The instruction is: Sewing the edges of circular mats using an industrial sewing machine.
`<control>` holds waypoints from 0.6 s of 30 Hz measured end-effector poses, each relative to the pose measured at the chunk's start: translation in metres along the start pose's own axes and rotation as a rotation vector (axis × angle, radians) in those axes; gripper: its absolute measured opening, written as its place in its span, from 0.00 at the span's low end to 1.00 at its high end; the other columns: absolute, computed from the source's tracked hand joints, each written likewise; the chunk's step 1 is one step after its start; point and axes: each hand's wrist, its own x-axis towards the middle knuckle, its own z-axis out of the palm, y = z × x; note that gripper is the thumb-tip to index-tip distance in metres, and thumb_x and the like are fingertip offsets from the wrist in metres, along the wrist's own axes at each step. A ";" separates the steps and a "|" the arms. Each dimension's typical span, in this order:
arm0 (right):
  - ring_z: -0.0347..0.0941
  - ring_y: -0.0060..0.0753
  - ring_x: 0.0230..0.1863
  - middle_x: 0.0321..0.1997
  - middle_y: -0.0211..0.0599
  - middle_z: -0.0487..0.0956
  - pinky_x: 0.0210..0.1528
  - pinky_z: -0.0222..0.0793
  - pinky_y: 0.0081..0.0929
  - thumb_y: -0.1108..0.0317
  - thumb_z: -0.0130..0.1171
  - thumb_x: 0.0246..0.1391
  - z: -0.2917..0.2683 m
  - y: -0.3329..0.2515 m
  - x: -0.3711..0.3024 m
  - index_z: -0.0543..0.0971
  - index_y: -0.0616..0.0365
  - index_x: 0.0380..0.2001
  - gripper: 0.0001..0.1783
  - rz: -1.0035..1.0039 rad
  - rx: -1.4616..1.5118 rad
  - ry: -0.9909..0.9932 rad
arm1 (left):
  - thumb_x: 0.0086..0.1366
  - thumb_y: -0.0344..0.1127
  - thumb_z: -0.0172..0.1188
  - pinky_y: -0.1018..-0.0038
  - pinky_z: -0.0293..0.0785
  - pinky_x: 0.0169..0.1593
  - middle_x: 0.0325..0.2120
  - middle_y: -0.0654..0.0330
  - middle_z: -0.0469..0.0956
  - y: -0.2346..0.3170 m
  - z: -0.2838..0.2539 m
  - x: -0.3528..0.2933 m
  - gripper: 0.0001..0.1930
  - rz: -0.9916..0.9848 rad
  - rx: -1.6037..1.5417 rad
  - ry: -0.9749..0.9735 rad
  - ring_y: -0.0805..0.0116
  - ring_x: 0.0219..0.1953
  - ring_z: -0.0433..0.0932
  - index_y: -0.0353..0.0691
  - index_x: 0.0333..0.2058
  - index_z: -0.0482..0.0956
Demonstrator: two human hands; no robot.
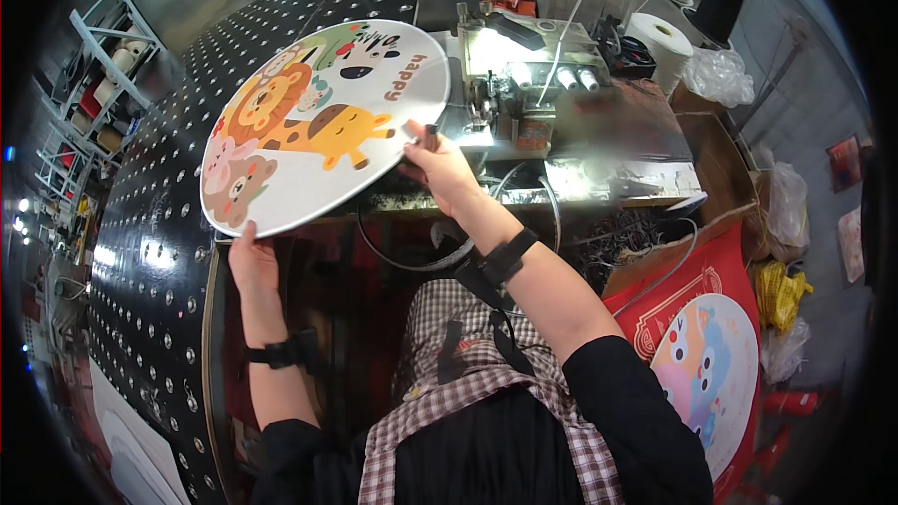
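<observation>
A round white mat [309, 159] printed with cartoon animals is tilted over the front edge of the black table. My left hand [253, 262] pinches its near left rim, thumb on top. At the right rim my right hand [440, 168] grips the mat, and a small dark piece [431, 137] shows at its fingers; I cannot tell what it is. Just beyond the mat's right edge stands a sewing machine [533, 75] with a lit needle area. The fingers beneath the mat are hidden.
Thread cones [660, 42] stand behind the machine. The black table [159, 252] is dotted with metal studs. A cardboard box [716, 145] holds dark trimmings [617, 238] at the right. Below it, another printed round mat [716, 374] lies on red material [645, 304].
</observation>
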 end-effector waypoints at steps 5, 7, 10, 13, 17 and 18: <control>0.66 0.17 0.26 0.27 0.28 0.69 0.27 0.66 0.19 0.70 0.57 0.50 0.007 -0.012 -0.030 0.62 0.65 0.48 0.24 -0.098 -0.296 -0.039 | 0.59 0.27 0.52 0.74 0.66 0.51 0.45 0.54 0.72 0.042 -0.047 0.039 0.19 0.052 0.160 0.055 0.66 0.49 0.71 0.37 0.50 0.66; 0.61 0.14 0.20 0.28 0.29 0.70 0.23 0.60 0.12 0.69 0.53 0.54 -0.015 -0.003 -0.032 0.62 0.63 0.45 0.18 -0.305 -0.510 0.162 | 0.57 0.24 0.52 0.70 0.64 0.53 0.48 0.50 0.69 0.044 0.009 0.010 0.22 0.561 0.548 0.390 0.63 0.50 0.69 0.34 0.52 0.63; 0.63 0.13 0.24 0.30 0.29 0.71 0.26 0.62 0.13 0.69 0.48 0.57 -0.029 -0.007 -0.032 0.65 0.62 0.45 0.14 -0.413 -0.349 0.191 | 0.56 0.29 0.56 0.71 0.62 0.54 0.49 0.51 0.69 0.037 0.099 -0.037 0.24 0.487 0.849 -0.393 0.60 0.53 0.66 0.35 0.52 0.64; 0.65 0.14 0.29 0.30 0.28 0.72 0.31 0.63 0.14 0.70 0.48 0.57 -0.017 -0.012 -0.025 0.68 0.62 0.47 0.14 -0.448 -0.268 0.123 | 0.51 0.35 0.62 0.68 0.58 0.57 0.50 0.53 0.69 0.002 0.160 -0.045 0.26 0.513 1.370 -0.853 0.57 0.56 0.62 0.37 0.50 0.68; 0.64 0.13 0.27 0.27 0.24 0.72 0.31 0.62 0.14 0.65 0.47 0.59 -0.011 -0.018 -0.028 0.71 0.59 0.45 0.13 -0.139 0.093 0.131 | 0.49 0.33 0.59 0.66 0.66 0.48 0.39 0.50 0.72 -0.047 0.210 -0.033 0.22 1.045 1.613 -0.949 0.54 0.48 0.67 0.36 0.45 0.71; 0.64 0.13 0.27 0.27 0.24 0.72 0.31 0.62 0.14 0.65 0.47 0.59 -0.012 -0.019 -0.026 0.71 0.59 0.45 0.13 -0.139 0.095 0.135 | 0.48 0.32 0.57 0.64 0.69 0.44 0.34 0.50 0.73 -0.051 0.222 -0.029 0.19 1.061 1.647 -0.929 0.53 0.43 0.70 0.36 0.42 0.73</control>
